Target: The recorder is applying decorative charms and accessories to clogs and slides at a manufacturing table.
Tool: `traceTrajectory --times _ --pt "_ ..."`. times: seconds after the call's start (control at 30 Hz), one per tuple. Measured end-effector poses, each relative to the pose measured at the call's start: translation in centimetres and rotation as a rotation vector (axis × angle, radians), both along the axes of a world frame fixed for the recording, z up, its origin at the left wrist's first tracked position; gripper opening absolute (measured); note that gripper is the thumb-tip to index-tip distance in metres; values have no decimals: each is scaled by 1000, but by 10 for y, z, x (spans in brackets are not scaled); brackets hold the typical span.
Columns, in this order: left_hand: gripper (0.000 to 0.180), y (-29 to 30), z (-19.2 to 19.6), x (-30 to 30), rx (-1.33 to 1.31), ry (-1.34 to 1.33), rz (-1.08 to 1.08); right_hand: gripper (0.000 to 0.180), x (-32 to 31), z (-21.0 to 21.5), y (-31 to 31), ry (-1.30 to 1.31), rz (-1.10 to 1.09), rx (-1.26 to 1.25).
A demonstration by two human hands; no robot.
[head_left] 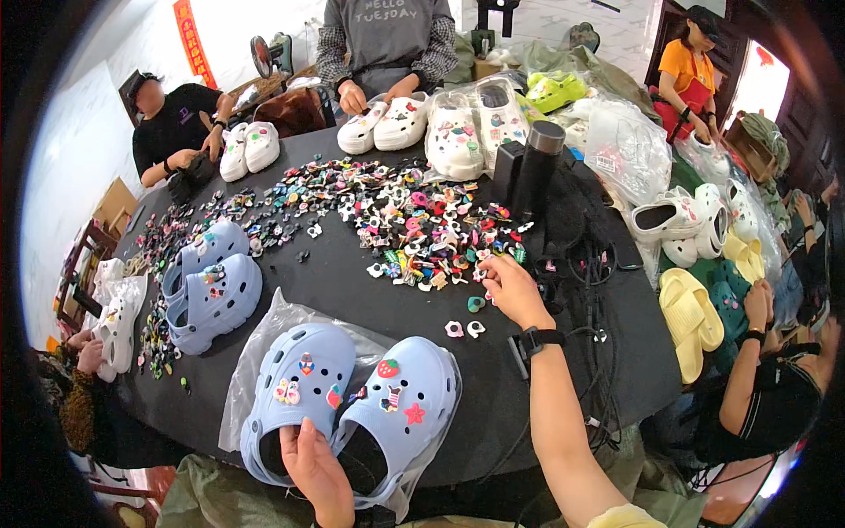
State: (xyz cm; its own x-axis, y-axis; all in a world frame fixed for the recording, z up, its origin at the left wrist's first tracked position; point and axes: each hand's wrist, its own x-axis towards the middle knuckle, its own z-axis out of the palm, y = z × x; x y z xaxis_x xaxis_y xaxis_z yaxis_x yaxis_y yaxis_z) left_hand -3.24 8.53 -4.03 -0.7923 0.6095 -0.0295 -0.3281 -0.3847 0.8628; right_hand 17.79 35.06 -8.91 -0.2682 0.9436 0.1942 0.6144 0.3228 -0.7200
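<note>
A pair of light blue clogs lies on a clear plastic bag (249,385) at the table's near edge. The left clog (310,356) bears several charms, and my left hand (315,471) grips it by the opening, fingers tucked inside and hidden, thumb outside. Beside it, the right clog (431,384) carries a strawberry charm (387,368), a red star charm (415,413) and another small figure. My right hand (517,292) reaches to the near right edge of a large pile of shoe charms (422,231). Its fingertips are pinched on a small whitish-pink charm. A few loose charms (475,304) lie just below that hand.
Another blue pair (216,295) stands at the left. A dark bottle (538,167) and black cables (598,352) occupy the right side. White clogs (402,123), yellow slippers (689,321) and plastic bags (627,150) line the far and right edges. Several people work around the black table (330,273).
</note>
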Motion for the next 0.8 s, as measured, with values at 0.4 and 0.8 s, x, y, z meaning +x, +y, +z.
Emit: traceTrajectory --times 0.4,0.8 --pt "36 5 13 5 -1 -104 -51 34 -16 -8 -6 -249 232 220" --pt "38 -2 7 0 52 -82 -64 15 -25 6 -10 126 42 121"
